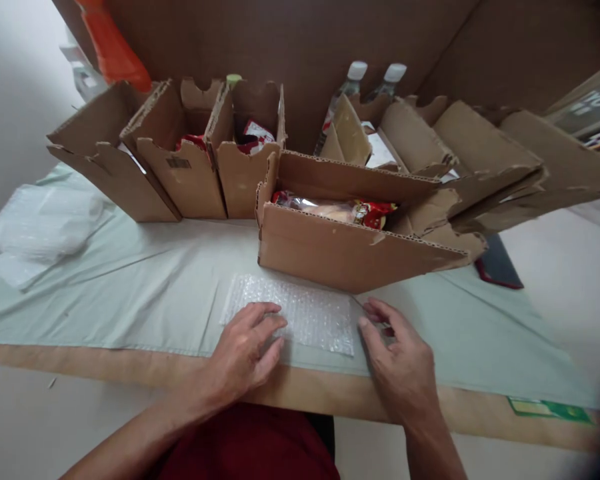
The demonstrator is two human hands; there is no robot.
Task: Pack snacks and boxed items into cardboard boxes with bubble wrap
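Note:
A clear bubble wrap sheet point(310, 313) lies flat on the pale green cloth, just in front of the nearest cardboard box. My left hand point(253, 343) rests over its left part, fingers spread and slightly bent. At the sheet's right edge is my right hand point(397, 347), with its fingers loosely curved and a gap between thumb and forefinger. A thin dark line runs by its fingertips; I cannot tell what it is. The nearest open cardboard box point(330, 243) holds a clear and red plastic package point(340, 210).
More open cardboard boxes point(180, 180) stand along the back, some with red packets inside. Crumpled bubble wrap point(45, 223) lies at the left. Two white-capped bottles point(350, 87) and an orange object point(113, 47) are behind. A dark flat object point(500, 263) lies at the right.

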